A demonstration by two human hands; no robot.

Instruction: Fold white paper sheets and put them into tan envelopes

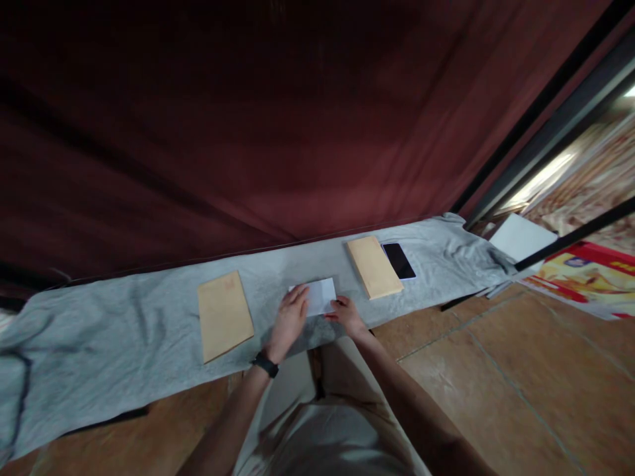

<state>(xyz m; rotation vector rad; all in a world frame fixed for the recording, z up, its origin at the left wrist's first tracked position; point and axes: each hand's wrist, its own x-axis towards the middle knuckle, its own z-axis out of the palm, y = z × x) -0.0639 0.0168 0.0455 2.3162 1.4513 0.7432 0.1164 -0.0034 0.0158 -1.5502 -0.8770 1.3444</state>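
A folded white sheet of paper (321, 295) lies on a grey cloth (124, 337) spread over the floor. My left hand (288, 322), with a black watch on the wrist, lies flat with fingers stretched onto the paper's left part. My right hand (347, 315) touches the paper's lower right corner with bent fingers; whether it pinches the edge is unclear. A brown envelope (224, 315) rests left of my hands. A thicker stack of brown envelopes (374, 266) lies to the right, with a dark phone (398, 260) beside it.
A dark red curtain (248, 119) hangs right behind the cloth. Brown floor tiles (520, 370) extend to the right. A white sheet (520, 237) and a colourful printed poster (585, 277) lie at the far right, past dark metal bars (546, 125). My knees are below the hands.
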